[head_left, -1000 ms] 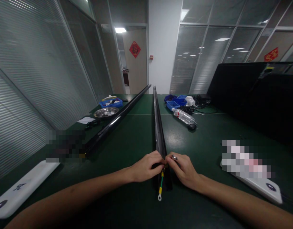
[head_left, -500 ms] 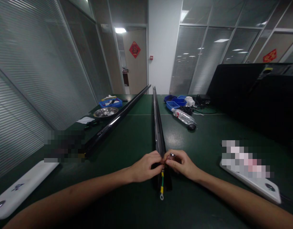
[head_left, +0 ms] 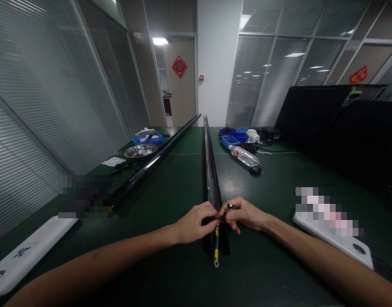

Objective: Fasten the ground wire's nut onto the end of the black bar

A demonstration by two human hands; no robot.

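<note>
A long dark metal rail [head_left: 209, 170] runs away from me down the middle of the green table [head_left: 183, 179]. At its near end my left hand [head_left: 197, 222] pinches something at the top of a short green-and-yellow wire [head_left: 217, 244], whose ring terminal hangs towards me. Close against it on the right, my right hand [head_left: 242, 214] has its thumb and forefinger together, with a small silvery round thing at them. What exactly lies between the fingertips is too small to make out.
Another dark rail [head_left: 154, 162] lies slanting on the left, near a metal dish [head_left: 141, 151] and a blue tray [head_left: 148, 138]. On the right are a plastic bottle [head_left: 245, 157], blue bins [head_left: 230, 141] and a white device [head_left: 333, 241]. Another white device [head_left: 33, 251] lies left.
My right hand has turned slightly and moved a little away from my left fingertips, and its lower fingers now show. My left hand has hardly moved.
</note>
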